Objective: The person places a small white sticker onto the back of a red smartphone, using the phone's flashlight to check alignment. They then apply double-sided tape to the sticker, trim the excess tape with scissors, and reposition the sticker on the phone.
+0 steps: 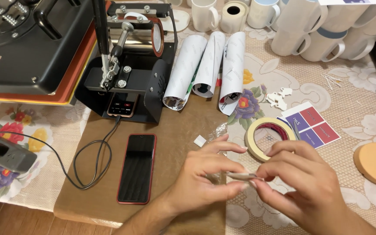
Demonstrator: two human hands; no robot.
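Small flat strip (241, 176): both grips, left hand (205, 174) and right hand (303, 178), pinching it (tape roll (270, 137) lying just beyond), near the worktop's (362, 109) front edge.

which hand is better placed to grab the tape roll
Right. The right hand lies just below the tape roll, a fingertip at its rim; the left hand sits farther left. Both pinch a small strip.
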